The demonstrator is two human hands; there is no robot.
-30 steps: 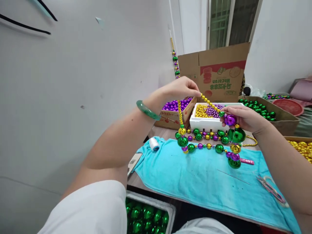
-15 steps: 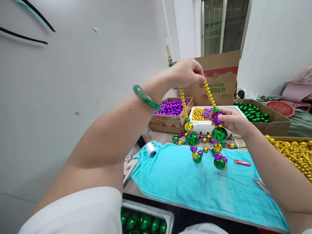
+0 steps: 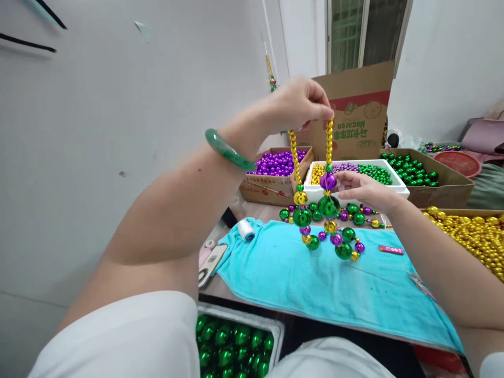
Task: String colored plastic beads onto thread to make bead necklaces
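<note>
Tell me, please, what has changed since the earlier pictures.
The left hand rose; the slanted gold side of the shiny gold, green and purple bead string now hangs nearly vertical. The right hand shifted left, opening its grip on the string's large purple bead. The white thread spool stayed on the turquoise towel.

"macaron" on the cardboard box [image 3: 354, 113]

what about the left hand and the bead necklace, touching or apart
Touching: the head view shows the left hand pinching the bead necklace by its gold beads, between thumb and fingers.
</note>
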